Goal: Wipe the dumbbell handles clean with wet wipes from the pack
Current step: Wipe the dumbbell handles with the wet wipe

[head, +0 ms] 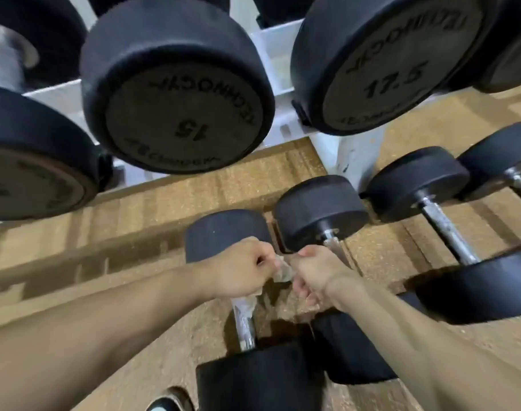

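Several black dumbbells lie on the brown floor. My left hand (241, 268) grips a crumpled wet wipe (281, 274) around the far end of the left dumbbell's chrome handle (245, 327); a corner of the wipe hangs below my fist. My right hand (312, 274) is curled over the handle (332, 240) of the second dumbbell, fingers tucked under, close beside the wipe. Most of that handle is hidden by my hand. No wipe pack is in view.
A white rack (351, 155) stands just beyond, holding large dumbbells marked 15 (182, 120) and 17.5 (384, 75) overhead. Two more dumbbells (443, 221) lie on the floor to the right. A shiny rounded object (167, 403) shows at the bottom edge.
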`<action>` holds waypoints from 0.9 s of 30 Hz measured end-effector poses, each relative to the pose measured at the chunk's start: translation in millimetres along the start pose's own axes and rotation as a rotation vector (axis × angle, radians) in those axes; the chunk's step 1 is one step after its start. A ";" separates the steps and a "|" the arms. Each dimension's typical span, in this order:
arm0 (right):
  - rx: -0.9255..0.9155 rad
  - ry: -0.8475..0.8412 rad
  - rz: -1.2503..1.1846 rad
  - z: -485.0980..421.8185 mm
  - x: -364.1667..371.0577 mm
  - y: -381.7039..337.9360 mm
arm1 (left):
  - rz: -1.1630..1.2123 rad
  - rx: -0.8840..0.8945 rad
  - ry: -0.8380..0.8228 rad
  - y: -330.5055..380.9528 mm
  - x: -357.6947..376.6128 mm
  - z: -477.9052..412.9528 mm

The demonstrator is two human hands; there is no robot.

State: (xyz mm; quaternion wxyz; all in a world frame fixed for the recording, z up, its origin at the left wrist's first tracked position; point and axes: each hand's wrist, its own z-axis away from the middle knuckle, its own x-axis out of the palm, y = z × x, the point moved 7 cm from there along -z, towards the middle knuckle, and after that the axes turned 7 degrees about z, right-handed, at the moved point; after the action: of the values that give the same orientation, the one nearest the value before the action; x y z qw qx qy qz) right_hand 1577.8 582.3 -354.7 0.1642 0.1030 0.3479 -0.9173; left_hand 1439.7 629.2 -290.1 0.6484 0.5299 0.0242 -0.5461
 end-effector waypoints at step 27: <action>-0.117 0.011 0.509 25.3 97.9 20.9 | 0.154 0.079 0.143 -107.4 51.6 93.8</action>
State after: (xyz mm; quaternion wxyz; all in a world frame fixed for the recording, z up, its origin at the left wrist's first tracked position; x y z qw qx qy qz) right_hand 1493.2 528.1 -378.4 0.3933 0.1827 0.3641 -0.8242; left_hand 1330.3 544.1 -351.5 0.6638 0.5930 0.0081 -0.4557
